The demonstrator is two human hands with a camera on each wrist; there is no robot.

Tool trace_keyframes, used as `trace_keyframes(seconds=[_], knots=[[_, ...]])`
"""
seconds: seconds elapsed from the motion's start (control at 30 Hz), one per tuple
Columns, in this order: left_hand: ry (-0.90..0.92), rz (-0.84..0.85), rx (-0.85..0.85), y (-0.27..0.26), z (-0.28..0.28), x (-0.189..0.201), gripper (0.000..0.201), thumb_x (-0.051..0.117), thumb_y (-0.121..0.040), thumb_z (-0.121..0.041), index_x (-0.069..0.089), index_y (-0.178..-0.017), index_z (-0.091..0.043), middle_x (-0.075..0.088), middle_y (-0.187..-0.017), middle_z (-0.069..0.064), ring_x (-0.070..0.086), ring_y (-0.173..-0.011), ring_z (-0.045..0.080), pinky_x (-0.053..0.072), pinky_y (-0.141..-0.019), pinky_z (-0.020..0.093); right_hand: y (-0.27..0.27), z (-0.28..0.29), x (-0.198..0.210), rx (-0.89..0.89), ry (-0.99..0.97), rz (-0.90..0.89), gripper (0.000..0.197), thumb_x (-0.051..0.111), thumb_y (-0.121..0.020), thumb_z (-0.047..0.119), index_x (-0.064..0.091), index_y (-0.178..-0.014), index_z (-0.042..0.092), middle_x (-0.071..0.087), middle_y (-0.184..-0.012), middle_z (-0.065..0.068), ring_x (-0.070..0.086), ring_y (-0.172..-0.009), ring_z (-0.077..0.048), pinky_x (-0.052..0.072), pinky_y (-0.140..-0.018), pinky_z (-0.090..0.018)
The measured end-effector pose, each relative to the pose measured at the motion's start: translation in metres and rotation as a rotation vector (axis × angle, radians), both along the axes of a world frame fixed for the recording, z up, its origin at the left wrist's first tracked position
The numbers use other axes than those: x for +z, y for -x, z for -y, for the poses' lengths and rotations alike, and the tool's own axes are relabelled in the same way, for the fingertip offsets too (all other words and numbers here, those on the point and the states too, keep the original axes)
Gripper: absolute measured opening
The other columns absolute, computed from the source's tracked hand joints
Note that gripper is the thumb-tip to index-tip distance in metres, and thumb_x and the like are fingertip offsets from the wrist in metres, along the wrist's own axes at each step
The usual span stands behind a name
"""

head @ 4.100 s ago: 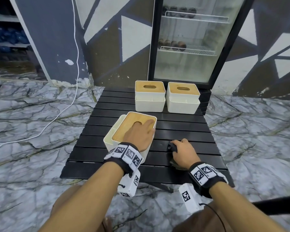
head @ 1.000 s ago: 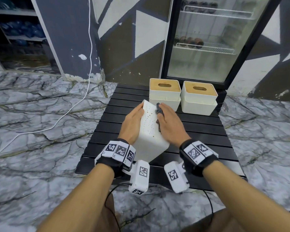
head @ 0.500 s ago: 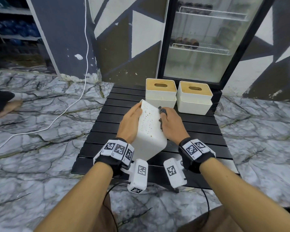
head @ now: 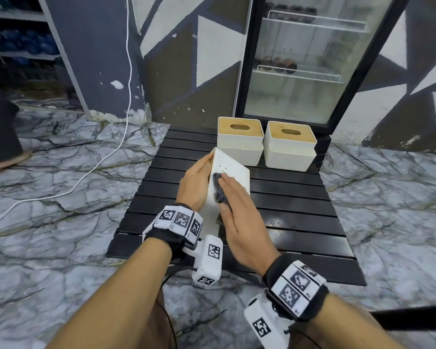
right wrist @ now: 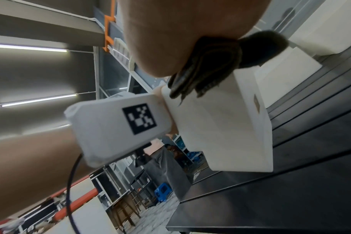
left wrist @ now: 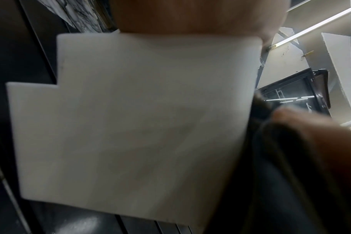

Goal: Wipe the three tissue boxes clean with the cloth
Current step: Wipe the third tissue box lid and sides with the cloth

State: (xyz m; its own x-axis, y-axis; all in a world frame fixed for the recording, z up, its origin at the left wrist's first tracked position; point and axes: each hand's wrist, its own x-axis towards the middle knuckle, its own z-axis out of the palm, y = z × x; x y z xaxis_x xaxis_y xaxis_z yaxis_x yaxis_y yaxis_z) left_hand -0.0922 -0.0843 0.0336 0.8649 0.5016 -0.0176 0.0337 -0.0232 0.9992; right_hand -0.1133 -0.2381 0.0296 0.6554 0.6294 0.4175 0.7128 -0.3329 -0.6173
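Observation:
A white tissue box [head: 233,170] stands tipped on the black slatted table [head: 300,215], its perforated underside turned up. My left hand [head: 195,183] grips its left side and holds it tilted. My right hand [head: 234,210] lies on the upturned face with straight fingers, pressing the dark cloth [head: 219,188] against it. In the right wrist view the cloth [right wrist: 210,63] bunches under my palm on the box [right wrist: 220,129]. The left wrist view is filled by the box's side [left wrist: 130,126]. Two more white boxes with wooden lids [head: 239,139] [head: 290,147] stand at the back of the table.
A glass-door fridge [head: 305,59] rises directly behind the table. A white cable [head: 98,159] trails over the marble floor at left. Someone's foot [head: 3,159] is at the far left edge.
My right hand has slid with the cloth from the box's far right edge down its upturned face toward me, and its fingers have flattened. My left hand keeps its hold.

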Motion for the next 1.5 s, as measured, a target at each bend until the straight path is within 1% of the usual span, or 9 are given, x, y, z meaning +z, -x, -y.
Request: trace_keyframes(seconds=[0.13, 0.27, 0.5, 0.83, 1.0, 1.17, 1.3, 1.4, 1.5], knots=[[-0.066, -0.010, 0.017, 0.004, 0.006, 0.005, 0.033, 0.046, -0.096, -0.044, 0.063, -0.121, -0.056, 0.067, -0.124, -0.019, 0.060, -0.117, 0.009, 0.045, -0.109, 0.039, -0.010, -0.010, 0.012, 0.014, 0.039, -0.006, 0.047, 0.032, -0.102, 0.025, 0.027, -0.148, 0.016, 0.024, -0.155, 0.005, 0.017, -0.141, -0.002, 0.006, -0.115, -0.013], [-0.189, -0.036, 0.041, 0.006, 0.010, 0.009, 0.035, 0.042, -0.104, -0.036, 0.058, -0.134, -0.044, 0.062, -0.135, -0.013, 0.054, -0.116, 0.008, 0.037, -0.101, 0.024, -0.042, -0.022, 0.024, -0.027, 0.059, -0.077, 0.046, 0.033, -0.102, 0.021, 0.027, -0.148, 0.016, 0.027, -0.154, 0.004, 0.021, -0.140, -0.004, 0.009, -0.111, -0.010], [-0.216, -0.034, 0.063, 0.008, 0.016, 0.010, 0.036, 0.042, -0.104, -0.038, 0.058, -0.136, -0.042, 0.063, -0.135, -0.012, 0.054, -0.124, 0.013, 0.037, -0.110, 0.032, -0.081, -0.029, 0.032, -0.086, 0.098, -0.153, 0.044, 0.031, -0.102, 0.018, 0.031, -0.146, 0.011, 0.032, -0.152, -0.003, 0.028, -0.139, -0.012, 0.014, -0.108, -0.013], [-0.117, 0.019, 0.095, 0.011, 0.017, 0.009, 0.035, 0.044, -0.103, -0.026, 0.065, -0.129, -0.037, 0.070, -0.117, -0.010, 0.063, -0.110, 0.009, 0.050, -0.099, 0.030, -0.013, -0.003, 0.015, 0.031, 0.017, -0.041, 0.049, 0.033, -0.100, 0.025, 0.030, -0.148, 0.017, 0.027, -0.153, 0.008, 0.019, -0.140, 0.001, 0.012, -0.116, -0.016], [-0.143, 0.008, 0.061, 0.011, 0.014, 0.011, 0.036, 0.043, -0.105, -0.025, 0.063, -0.132, -0.039, 0.070, -0.115, -0.009, 0.063, -0.099, 0.000, 0.046, -0.077, 0.005, -0.015, -0.011, 0.018, 0.020, 0.036, -0.029, 0.047, 0.034, -0.102, 0.024, 0.027, -0.148, 0.017, 0.024, -0.154, 0.007, 0.016, -0.140, 0.002, 0.008, -0.115, -0.013], [-0.185, -0.043, 0.046, 0.008, 0.016, 0.015, 0.033, 0.044, -0.104, -0.033, 0.061, -0.133, -0.037, 0.069, -0.114, -0.007, 0.061, -0.108, 0.014, 0.043, -0.092, 0.025, -0.053, -0.031, 0.027, -0.029, 0.061, -0.084, 0.046, 0.032, -0.102, 0.019, 0.028, -0.148, 0.011, 0.025, -0.155, -0.001, 0.020, -0.142, -0.008, 0.011, -0.117, -0.019], [-0.196, -0.040, 0.038, 0.007, 0.016, 0.014, 0.036, 0.046, -0.104, -0.036, 0.060, -0.136, -0.032, 0.064, -0.132, -0.010, 0.055, -0.122, 0.011, 0.036, -0.098, 0.021, -0.087, -0.041, 0.033, -0.082, 0.122, -0.113, 0.044, 0.030, -0.102, 0.020, 0.031, -0.144, 0.007, 0.031, -0.152, -0.006, 0.025, -0.141, -0.015, 0.014, -0.112, -0.017], [-0.187, -0.045, 0.042, 0.007, 0.016, 0.015, 0.035, 0.045, -0.104, -0.035, 0.061, -0.136, -0.033, 0.064, -0.132, -0.010, 0.055, -0.122, 0.011, 0.035, -0.096, 0.020, -0.094, -0.043, 0.031, -0.109, 0.131, -0.136, 0.045, 0.030, -0.102, 0.021, 0.029, -0.146, 0.008, 0.031, -0.152, -0.006, 0.026, -0.141, -0.016, 0.017, -0.116, -0.026], [-0.196, -0.036, 0.040, 0.008, 0.017, 0.015, 0.035, 0.044, -0.104, -0.033, 0.060, -0.136, -0.032, 0.064, -0.132, -0.009, 0.054, -0.117, 0.008, 0.035, -0.095, 0.020, -0.080, -0.035, 0.029, -0.092, 0.116, -0.116, 0.047, 0.031, -0.102, 0.021, 0.027, -0.148, 0.011, 0.028, -0.154, -0.003, 0.023, -0.142, -0.013, 0.015, -0.116, -0.023]])
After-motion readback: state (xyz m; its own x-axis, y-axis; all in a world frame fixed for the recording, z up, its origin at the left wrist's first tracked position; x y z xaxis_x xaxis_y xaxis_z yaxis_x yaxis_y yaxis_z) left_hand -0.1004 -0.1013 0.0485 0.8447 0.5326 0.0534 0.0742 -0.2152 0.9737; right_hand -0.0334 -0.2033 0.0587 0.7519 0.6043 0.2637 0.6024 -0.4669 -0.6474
